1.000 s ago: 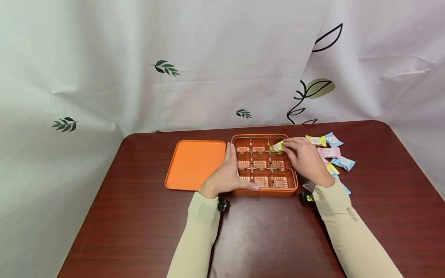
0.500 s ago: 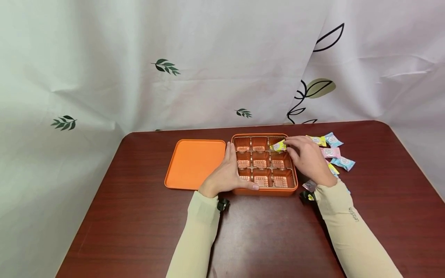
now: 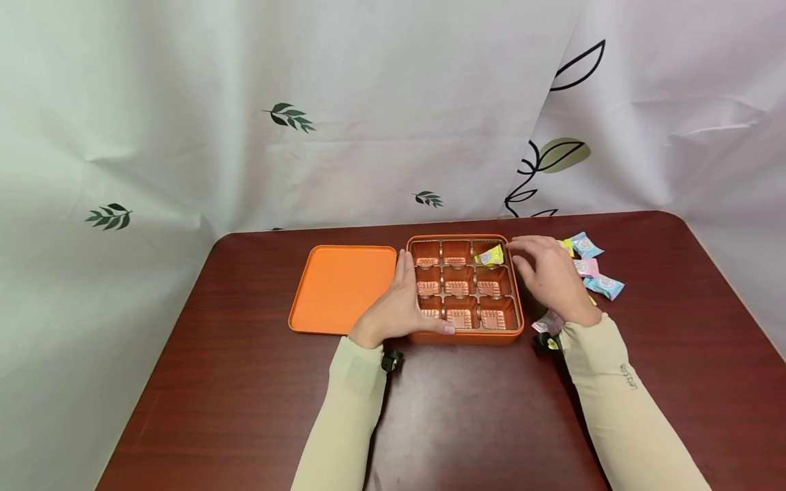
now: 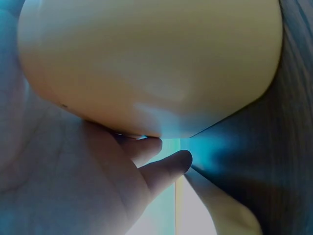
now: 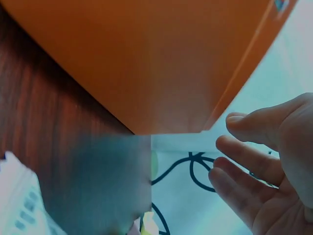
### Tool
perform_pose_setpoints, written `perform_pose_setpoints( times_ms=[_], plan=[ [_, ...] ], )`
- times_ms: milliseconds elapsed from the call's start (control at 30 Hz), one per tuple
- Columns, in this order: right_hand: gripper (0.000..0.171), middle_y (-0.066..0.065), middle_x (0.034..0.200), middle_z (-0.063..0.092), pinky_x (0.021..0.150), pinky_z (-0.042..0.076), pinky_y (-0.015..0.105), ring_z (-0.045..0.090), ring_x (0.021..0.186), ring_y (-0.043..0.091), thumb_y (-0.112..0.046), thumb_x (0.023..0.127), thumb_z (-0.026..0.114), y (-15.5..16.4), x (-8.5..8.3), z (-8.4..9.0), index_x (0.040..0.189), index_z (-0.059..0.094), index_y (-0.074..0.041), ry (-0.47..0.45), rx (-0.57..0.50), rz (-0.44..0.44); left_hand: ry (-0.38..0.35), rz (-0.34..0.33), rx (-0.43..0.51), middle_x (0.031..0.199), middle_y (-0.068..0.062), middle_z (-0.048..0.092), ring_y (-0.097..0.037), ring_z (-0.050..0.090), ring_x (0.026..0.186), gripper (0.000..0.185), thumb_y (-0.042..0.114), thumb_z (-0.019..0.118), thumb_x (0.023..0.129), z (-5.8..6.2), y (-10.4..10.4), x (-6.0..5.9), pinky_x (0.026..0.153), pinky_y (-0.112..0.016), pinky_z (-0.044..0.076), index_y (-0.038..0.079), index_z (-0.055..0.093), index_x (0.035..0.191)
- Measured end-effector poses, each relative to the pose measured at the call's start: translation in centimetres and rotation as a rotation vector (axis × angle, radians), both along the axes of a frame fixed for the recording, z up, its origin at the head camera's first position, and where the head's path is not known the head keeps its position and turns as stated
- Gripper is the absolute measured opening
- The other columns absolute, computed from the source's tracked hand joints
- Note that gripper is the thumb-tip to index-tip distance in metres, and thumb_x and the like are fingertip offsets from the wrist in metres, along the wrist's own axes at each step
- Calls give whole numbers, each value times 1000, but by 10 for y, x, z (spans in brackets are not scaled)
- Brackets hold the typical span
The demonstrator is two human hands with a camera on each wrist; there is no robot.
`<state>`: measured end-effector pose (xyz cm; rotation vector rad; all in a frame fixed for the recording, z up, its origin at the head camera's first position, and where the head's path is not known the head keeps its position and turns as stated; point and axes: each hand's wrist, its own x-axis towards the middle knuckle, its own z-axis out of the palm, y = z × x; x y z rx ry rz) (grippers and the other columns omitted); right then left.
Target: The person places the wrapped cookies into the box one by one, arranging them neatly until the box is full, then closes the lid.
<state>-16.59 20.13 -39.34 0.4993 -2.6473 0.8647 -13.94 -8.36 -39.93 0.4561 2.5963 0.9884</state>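
An orange box (image 3: 467, 338) with a copper-coloured divided insert stands near the back of the table. In its back right compartment lies a yellow wrapped candy (image 3: 489, 256), tilted against the walls. My left hand (image 3: 396, 308) rests on the box's front left corner, straight fingers along the left side and thumb along the front edge. The left wrist view has the palm against the box wall (image 4: 156, 63). Beside the box's right rim is my right hand (image 3: 552, 276), holding nothing. Its fingers (image 5: 237, 181) are loosely bent and thumb apart from them in the right wrist view.
An orange lid (image 3: 344, 290) lies flat to the left of the box. Beyond my right hand are several wrapped candies, among them a blue one (image 3: 604, 286) and a pink one (image 3: 586, 266). A pale wrapped candy (image 3: 548, 322) lies near my right wrist. A patterned curtain (image 3: 368, 136) hangs behind.
My right hand has let go of the yellow candy and moved right, off the box's back right compartment. The candy stays there. My left hand stays at the box's corner.
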Motion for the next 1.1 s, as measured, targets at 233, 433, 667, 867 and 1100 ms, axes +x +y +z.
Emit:
perform_pose_setpoints(
  times_ms=[233, 433, 667, 867, 1100],
  plan=[
    [28, 26, 124, 64, 98, 40, 60, 54, 119, 46, 3, 92, 64, 12, 0, 1, 120, 68, 5, 1, 17, -11, 14, 1, -8, 164, -13, -27, -22, -12, 151, 152, 64, 87, 66, -2, -1, 0, 119, -40, 23, 6, -21, 157],
    [33, 28, 126, 62, 78, 46, 56, 59, 102, 43, 1, 92, 66, 25, -1, 2, 125, 65, 4, -59, 57, -30, 8, 4, -4, 162, -8, -31, -23, -11, 152, 152, 64, 86, 66, -3, -3, 0, 119, -41, 24, 7, -21, 157],
    [35, 31, 123, 62, 91, 44, 62, 61, 105, 47, 1, 89, 67, 38, -8, 6, 123, 65, 7, -63, 85, -44, 5, 17, 7, 163, -8, -30, -22, -10, 152, 153, 65, 86, 66, -3, -3, 1, 118, -41, 26, 9, -23, 157],
    [36, 32, 123, 62, 91, 42, 60, 56, 110, 49, 3, 87, 67, 50, -14, 10, 123, 65, 9, -85, 113, -37, -7, 35, 7, 161, 1, -33, -20, -11, 151, 154, 68, 86, 63, -3, -3, 3, 118, -41, 26, 11, -23, 157],
    [39, 33, 124, 61, 87, 44, 58, 58, 101, 45, 3, 87, 68, 58, -19, 10, 125, 62, 11, -147, 153, -18, 20, 30, 34, 164, -7, -28, -23, -7, 152, 153, 65, 87, 64, -7, -2, 3, 118, -42, 26, 10, -22, 157]
  ],
)
